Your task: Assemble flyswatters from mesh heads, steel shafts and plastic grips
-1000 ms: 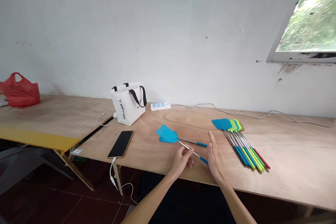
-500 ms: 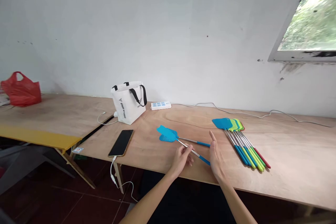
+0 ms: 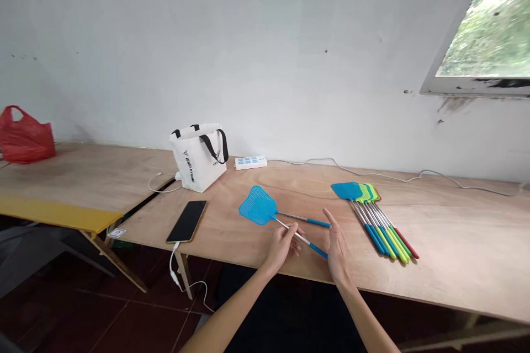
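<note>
Two blue fly swatters lie in front of me on the plywood table (image 3: pixel 455 242), their heads overlapping. My left hand (image 3: pixel 282 242) pinches the metal rod of the nearer blue fly swatter (image 3: pixel 259 210), whose head is tipped up off the table. The second blue fly swatter (image 3: pixel 308 221) lies flat behind it. My right hand (image 3: pixel 335 245) stands on its edge, fingers stretched out, touching the blue handle end of the nearer swatter. To the right lies a row of several fly swatters (image 3: pixel 379 220) with blue, green and red handles.
A black phone (image 3: pixel 187 221) on a charging cable lies left of my hands. Behind it stands a white tote bag (image 3: pixel 197 156), and a power strip (image 3: pixel 250 162) with a white cord runs along the wall. A red plastic bag (image 3: pixel 25 137) sits on the far-left table.
The head of the nearer blue swatter has tilted up off the table, showing its face. My left hand has kept its pinch on the rod; the right hand has barely moved.
</note>
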Available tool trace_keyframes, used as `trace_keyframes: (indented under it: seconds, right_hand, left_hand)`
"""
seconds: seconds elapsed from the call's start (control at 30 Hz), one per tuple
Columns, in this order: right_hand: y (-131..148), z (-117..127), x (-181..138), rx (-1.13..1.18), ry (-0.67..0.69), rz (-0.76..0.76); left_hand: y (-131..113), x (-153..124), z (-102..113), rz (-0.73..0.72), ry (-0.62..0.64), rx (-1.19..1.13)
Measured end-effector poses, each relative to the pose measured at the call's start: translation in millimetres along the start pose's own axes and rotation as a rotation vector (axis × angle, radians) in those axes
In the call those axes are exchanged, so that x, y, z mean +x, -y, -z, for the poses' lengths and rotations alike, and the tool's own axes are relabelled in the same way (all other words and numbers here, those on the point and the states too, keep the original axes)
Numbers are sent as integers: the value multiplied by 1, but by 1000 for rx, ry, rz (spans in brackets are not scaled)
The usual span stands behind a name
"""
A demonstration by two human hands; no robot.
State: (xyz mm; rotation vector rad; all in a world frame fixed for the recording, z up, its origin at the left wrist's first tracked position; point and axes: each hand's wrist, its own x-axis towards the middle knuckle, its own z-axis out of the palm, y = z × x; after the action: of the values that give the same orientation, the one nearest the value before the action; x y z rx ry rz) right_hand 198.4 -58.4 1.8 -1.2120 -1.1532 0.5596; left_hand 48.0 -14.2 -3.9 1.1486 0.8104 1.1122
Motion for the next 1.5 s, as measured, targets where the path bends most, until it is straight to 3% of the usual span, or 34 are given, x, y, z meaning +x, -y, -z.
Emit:
trace_keyframes:
  seconds: [0.3, 0.6, 0.87, 1.07, 1.27, 1.5]
  right_hand:
    - [-20, 5, 20, -7, -16, -42]
    - [2, 3, -9, -130, 20, 23]
    - [-2, 3, 19, -106, 8, -51]
    - [-6, 9, 5, -110, 48, -27]
    - [-3, 8, 3, -99, 65, 41]
    - [15, -2, 10, -44, 55, 0]
  left_hand:
    - [-3, -3, -1, -9, -4, 13]
    - [-2, -3, -1, -23, 30, 37]
    - [-4, -4, -3, -8, 27, 25]
    - [-9, -8, -1, -13, 91, 50]
    - [-18, -15, 1, -42, 271, 150]
    - [-13, -17, -2, -57, 227, 284]
